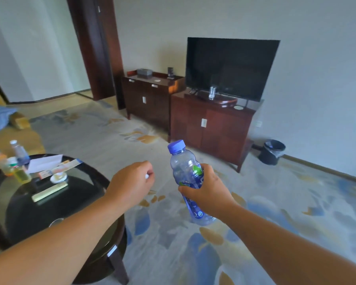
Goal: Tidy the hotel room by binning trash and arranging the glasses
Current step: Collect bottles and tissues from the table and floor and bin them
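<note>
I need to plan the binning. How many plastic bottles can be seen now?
4. One blue-capped bottle is held in the right hand. Three stand together at the left edge of the round table: an orange bottle, a blue-labelled bottle, a yellow bottle. Others may be hidden.

Pale plain walls (317, 58) meet a carpet (275, 202) patterned in grey, blue and ochre. Along the far wall a left cabinet (148, 103) and a right cabinet (214, 128), both dark wood, stand side by side; a black television (230, 66) sits on the right cabinet's top. A tall dark wooden panel (97, 48) rises left of them, and a round glass-topped table (80, 202) stands nearest, in soft even light
</note>
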The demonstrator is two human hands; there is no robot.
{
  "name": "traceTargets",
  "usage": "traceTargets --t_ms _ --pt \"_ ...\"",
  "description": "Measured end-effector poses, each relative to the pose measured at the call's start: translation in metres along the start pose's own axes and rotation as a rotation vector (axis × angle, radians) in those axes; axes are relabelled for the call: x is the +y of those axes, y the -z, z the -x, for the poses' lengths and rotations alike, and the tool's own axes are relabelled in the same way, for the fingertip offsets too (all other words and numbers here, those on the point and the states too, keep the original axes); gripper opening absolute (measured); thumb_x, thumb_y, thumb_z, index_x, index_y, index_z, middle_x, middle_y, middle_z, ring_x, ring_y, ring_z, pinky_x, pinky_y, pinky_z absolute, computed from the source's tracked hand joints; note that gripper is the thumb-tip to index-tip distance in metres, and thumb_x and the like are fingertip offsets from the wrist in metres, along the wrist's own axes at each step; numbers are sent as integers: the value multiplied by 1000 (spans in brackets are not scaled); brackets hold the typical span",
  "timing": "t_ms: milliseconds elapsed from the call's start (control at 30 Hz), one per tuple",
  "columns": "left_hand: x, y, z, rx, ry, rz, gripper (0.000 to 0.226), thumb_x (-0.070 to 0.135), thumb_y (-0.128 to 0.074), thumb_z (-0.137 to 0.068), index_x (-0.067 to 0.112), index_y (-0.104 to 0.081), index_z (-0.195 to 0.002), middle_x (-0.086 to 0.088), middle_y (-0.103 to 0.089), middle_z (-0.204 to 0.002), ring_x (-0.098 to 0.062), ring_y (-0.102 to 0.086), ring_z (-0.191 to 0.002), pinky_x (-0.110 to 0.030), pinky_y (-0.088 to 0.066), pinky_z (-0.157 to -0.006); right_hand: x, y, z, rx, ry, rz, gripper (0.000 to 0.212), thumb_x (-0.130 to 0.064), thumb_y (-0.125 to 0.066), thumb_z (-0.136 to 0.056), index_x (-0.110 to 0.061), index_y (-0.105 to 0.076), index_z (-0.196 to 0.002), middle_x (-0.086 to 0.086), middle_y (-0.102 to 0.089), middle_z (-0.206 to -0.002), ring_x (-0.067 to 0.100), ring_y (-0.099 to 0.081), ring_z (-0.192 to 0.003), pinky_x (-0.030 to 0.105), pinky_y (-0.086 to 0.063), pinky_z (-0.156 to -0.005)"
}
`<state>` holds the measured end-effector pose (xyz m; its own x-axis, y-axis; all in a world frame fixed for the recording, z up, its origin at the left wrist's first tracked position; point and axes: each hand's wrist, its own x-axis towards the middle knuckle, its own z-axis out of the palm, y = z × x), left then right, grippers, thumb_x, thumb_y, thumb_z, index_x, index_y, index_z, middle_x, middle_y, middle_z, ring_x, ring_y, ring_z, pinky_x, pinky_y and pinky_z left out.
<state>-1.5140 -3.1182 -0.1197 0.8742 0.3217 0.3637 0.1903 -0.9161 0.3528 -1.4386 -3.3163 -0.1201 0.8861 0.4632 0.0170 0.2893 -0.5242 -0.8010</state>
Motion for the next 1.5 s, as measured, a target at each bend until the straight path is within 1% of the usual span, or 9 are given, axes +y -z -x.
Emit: traceTargets --t_ms 267,433,600,767,967,1033,1200,1333,1500 --pt "116 -61 -68 22 -70 81 7 24 -57 -87 18 -57 -83 0 -61 -81 -26 -56 -76 -33 -44 -62 72 115 -27 129 -41 -26 50 -42 -76 -72 -31 -42 -108 -9 -59 -97 8 -60 -82 27 -46 -69" --pt "184 -99 -104 -6 -125 86 6 25 -55 -87 19 -57 -85 2 -62 -85 -24 -57 -80 -35 -47 -66 119 182 -42 187 -70 -10 54 -44 -76 -73 -31 -39 -109 -9 -57 -98 1 -56 -79 19 -40 -60" --pt "232 -128 -131 -60 -192 93 8 25 -53 -90 18 -56 -86 3 -62 -84 -21 -56 -77 -38 -49 -65 156 227 -57 219 -119 -34 54 -43 -76 -74 -30 -40 -112 -9 -58 -100 7 -60 -84 27 -47 -69" --pt "257 -152 -161 -92 -261 72 8 23 -51 -90 17 -56 -86 2 -61 -81 -19 -55 -73 -39 -49 -63 178 251 -79 247 -145 -49 54 -44 -76 -74 -31 -40 -112 -10 -57 -101 6 -59 -86 28 -48 -73" --pt "275 -183 -212 -102 -301 77 7 22 -51 -90 20 -53 -83 5 -55 -74 -16 -51 -68 -30 -38 -53 196 272 -112 278 -192 -43 58 -45 -75 -74 -32 -38 -118 -10 -57 -104 8 -60 -88 32 -53 -77" --pt "279 -195 -233 -104 -323 96 7 23 -50 -90 21 -53 -83 5 -56 -76 -17 -52 -70 -31 -39 -55 200 280 -127 300 -208 -38 59 -45 -75 -75 -34 -36 -118 -9 -57 -105 9 -61 -89 34 -54 -79" --pt "289 -225 -296 -150 -396 161 11 28 -51 -91 23 -51 -81 8 -57 -79 -16 -55 -74 -34 -47 -62 203 300 -172 378 -238 -15 55 -43 -74 -77 -35 -35 -115 -16 -54 -96 5 -59 -83 30 -52 -73" --pt "297 -246 -340 -196 -445 181 11 27 -50 -91 22 -52 -81 8 -55 -77 -17 -54 -71 -30 -41 -57 212 312 -208 444 -291 -1 53 -42 -74 -77 -30 -40 -115 -8 -57 -101 11 -61 -86 34 -53 -74" --pt "314 -268 -384 -235 -485 207 11 26 -50 -92 20 -54 -84 7 -57 -81 -18 -54 -74 -30 -39 -57 228 326 -243 457 -329 13 61 -44 -73 -77 -28 -39 -125 -8 -55 -103 5 -57 -84 23 -44 -62"
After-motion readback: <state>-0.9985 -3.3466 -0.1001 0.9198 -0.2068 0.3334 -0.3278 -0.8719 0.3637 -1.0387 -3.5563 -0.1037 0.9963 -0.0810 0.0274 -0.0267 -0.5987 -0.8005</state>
